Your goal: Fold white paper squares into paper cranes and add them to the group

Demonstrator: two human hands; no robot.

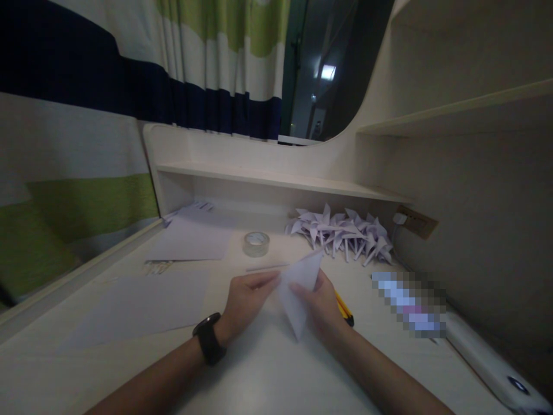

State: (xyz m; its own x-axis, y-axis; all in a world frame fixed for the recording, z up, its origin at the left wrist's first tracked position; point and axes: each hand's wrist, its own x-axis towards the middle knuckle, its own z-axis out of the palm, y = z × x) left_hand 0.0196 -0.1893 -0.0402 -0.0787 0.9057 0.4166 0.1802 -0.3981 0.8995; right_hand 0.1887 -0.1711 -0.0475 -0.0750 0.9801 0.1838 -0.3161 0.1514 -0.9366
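A folded piece of white paper [298, 291] is held up over the desk between my two hands. My left hand [248, 300], with a black watch on its wrist, pinches the paper's left edge. On the other side, my right hand [322, 300] grips it, thumb across the front and the other fingers behind. A thin paper stick [268, 267] lies on the desk just beyond the paper. Partly covered by my right hand is a yellow and black cutter [344, 308]. A roll of clear tape [256, 244] rests farther back.
Several paper pinwheels [341, 230] are heaped at the back right. White paper sheets [190, 236] and small pale pieces [158, 267] lie at left. A blurred-out object [408, 305] and a long white device [488, 357] are along the right wall. A shelf [268, 180] spans the back.
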